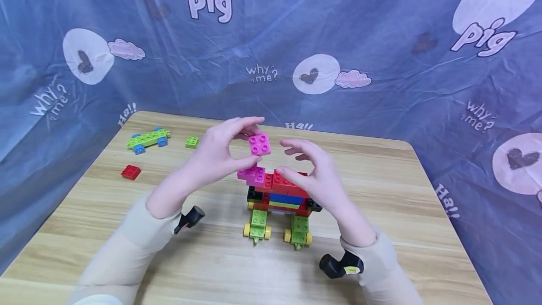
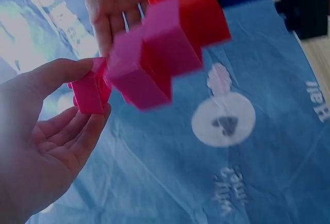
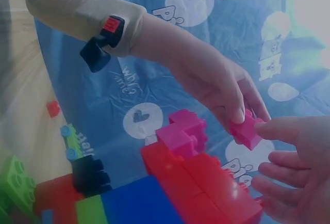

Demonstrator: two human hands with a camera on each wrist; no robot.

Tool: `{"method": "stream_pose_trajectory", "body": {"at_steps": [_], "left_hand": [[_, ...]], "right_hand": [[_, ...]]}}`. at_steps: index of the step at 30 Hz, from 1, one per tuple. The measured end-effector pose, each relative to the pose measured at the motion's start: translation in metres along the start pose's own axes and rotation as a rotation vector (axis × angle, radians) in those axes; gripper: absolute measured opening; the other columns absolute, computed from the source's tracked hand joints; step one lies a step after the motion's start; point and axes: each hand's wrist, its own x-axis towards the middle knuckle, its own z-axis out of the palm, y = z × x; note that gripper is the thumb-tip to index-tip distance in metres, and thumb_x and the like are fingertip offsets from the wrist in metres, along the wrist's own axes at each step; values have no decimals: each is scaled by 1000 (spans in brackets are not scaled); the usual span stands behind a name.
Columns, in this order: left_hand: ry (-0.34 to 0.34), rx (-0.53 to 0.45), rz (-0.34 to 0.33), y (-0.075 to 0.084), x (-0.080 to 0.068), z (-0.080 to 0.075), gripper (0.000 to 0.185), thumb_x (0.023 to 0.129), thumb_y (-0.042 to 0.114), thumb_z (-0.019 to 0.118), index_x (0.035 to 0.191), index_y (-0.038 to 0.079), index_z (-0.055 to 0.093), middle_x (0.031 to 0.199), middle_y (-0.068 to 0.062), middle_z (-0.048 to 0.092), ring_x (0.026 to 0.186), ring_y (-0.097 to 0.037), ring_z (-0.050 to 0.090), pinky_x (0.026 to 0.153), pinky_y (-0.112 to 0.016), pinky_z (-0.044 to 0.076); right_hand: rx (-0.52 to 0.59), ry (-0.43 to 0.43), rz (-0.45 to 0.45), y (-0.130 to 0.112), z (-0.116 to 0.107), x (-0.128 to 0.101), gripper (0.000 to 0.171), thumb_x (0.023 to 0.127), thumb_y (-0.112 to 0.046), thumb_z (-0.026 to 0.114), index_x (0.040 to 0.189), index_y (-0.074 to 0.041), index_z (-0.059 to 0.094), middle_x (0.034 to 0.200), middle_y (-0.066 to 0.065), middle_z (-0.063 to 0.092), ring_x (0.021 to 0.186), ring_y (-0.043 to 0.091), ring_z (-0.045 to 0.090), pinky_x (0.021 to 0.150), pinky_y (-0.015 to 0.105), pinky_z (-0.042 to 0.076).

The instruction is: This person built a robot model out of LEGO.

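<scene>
The blue cloth (image 1: 381, 36) says "pig", "why me?" and "Ha!!". The left hand (image 1: 216, 154) pinches a pink brick (image 1: 259, 144) between thumb and fingers, just above the brick car (image 1: 277, 199). The right hand (image 1: 313, 171) is at 3 o'clock of the brick, fingers spread, thumb on the car

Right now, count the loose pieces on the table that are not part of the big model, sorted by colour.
Pink brick, pinched in the left hand: 1
Red brick: 1
Small green brick: 1
Green wheeled piece: 1
Total: 4
</scene>
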Motion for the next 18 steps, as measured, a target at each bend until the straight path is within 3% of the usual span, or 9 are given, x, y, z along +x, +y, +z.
{"method": "stream_pose_trajectory", "body": {"at_steps": [7, 18], "left_hand": [[-40, -32, 40, 19, -2, 13, 64, 75, 4, 81, 133, -2, 55, 112, -10, 70, 101, -21, 67, 96, -33, 54], [-90, -56, 15, 37, -3, 31, 64, 74, 12, 85, 131, 0, 58, 114, -10, 71, 100, -19, 69, 86, -25, 57]], "right_hand": [[12, 53, -75, -1, -15, -7, 57, 72, 2, 82, 126, -4, 63, 121, 12, 67, 106, 20, 63, 90, 23, 50], [-61, -18, -153, 0, -30, -21, 59, 67, 0, 86, 122, -5, 65, 117, 10, 70, 100, 18, 65, 83, 21, 54]]}}
